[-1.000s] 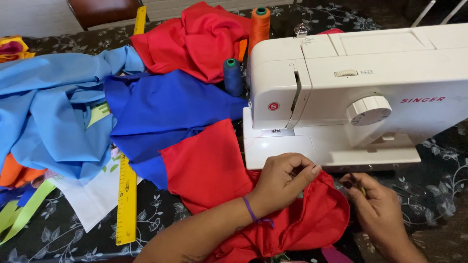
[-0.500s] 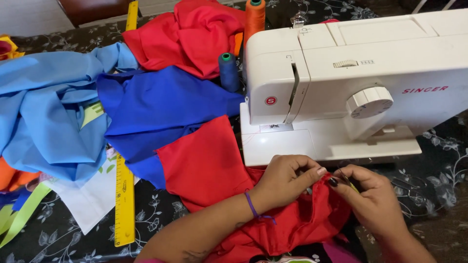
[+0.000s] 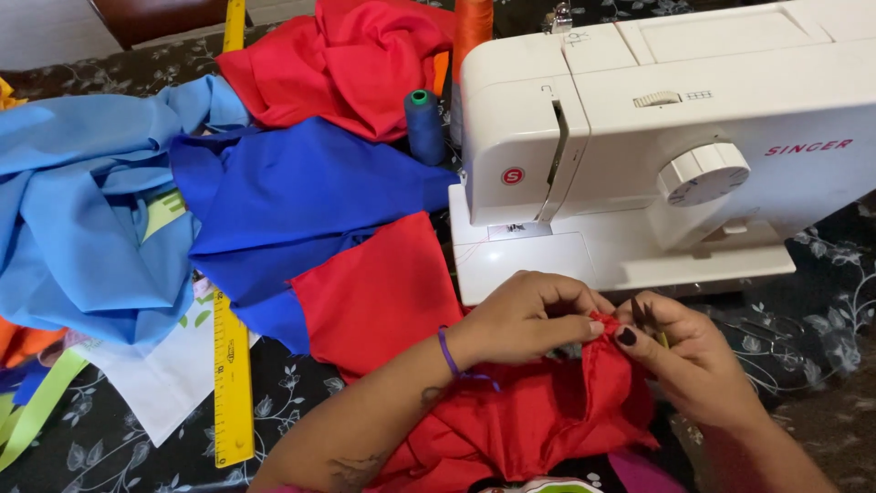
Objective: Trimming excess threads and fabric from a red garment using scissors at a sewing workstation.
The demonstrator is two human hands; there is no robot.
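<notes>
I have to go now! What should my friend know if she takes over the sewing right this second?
Left hand: pinching a bunched edge of the red fabric in front of the white sewing machine.
Right hand: gripping the same edge from the other side, with a small dark tool, too hidden to identify, between its fingers.
Where things are: the red fabric runs left into a royal blue fabric; a yellow ruler lies left of the arm; a teal thread spool stands beside the machine.
Done: nothing clearly finished.
Left: the fabric is not yet under the needle.
</notes>
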